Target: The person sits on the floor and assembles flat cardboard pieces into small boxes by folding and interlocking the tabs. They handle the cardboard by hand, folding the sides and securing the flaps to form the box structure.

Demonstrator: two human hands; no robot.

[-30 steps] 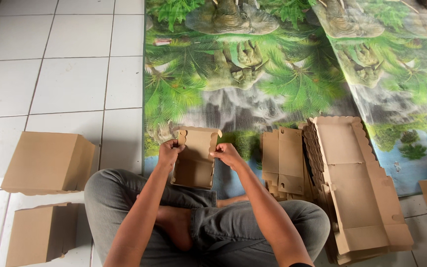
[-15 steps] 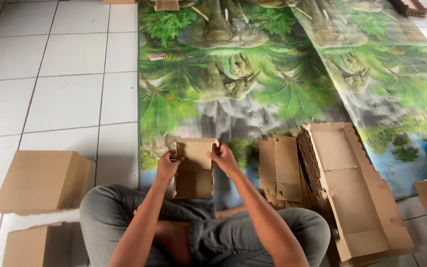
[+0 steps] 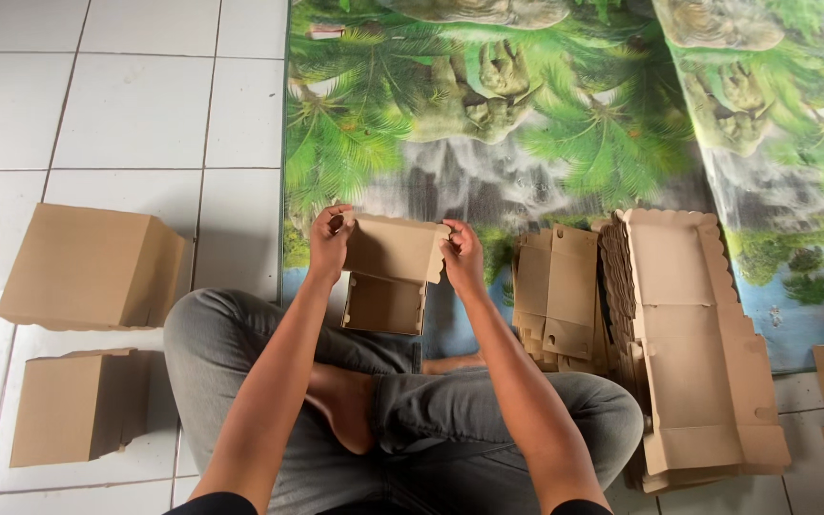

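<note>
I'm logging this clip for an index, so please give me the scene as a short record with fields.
left hand: grips left edge of half-folded box
right hand: grips its right edge
box state: lid flap up, open
flat blanks: stacked at the person's right
finished boxes: two on tiled floor, at left
mat: jungle print, ahead
posture: seated cross-legged

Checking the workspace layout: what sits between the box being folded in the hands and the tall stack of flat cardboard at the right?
In the head view, a smaller pile of flat folded cardboard pieces lies on the mat between the half-folded box and the tall stack.
</note>
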